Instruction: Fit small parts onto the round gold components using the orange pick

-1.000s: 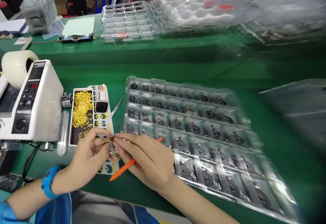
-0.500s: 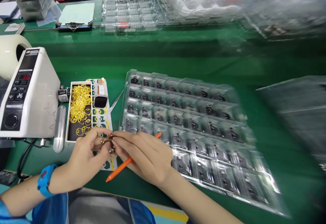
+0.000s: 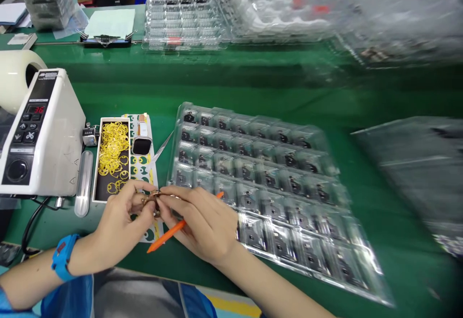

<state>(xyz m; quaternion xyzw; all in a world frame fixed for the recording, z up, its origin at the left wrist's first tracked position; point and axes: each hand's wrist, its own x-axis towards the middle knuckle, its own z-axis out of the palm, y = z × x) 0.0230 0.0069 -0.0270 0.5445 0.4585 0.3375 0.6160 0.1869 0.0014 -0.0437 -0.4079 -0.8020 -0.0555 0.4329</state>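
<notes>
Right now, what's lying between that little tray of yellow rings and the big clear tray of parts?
In the head view, a sticker sheet with a smartwatch on it lies beside the yellow-ring tray; then tweezers on green mat, before the clear tray.

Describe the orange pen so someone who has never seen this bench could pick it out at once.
Start at the white tape dispenser on the left of the green table, then drop to the two hands at the near edge. The orange pen runs slantwise under the right hand, tip poking out beside the clear tray. It is the only long orange thing there.
</notes>
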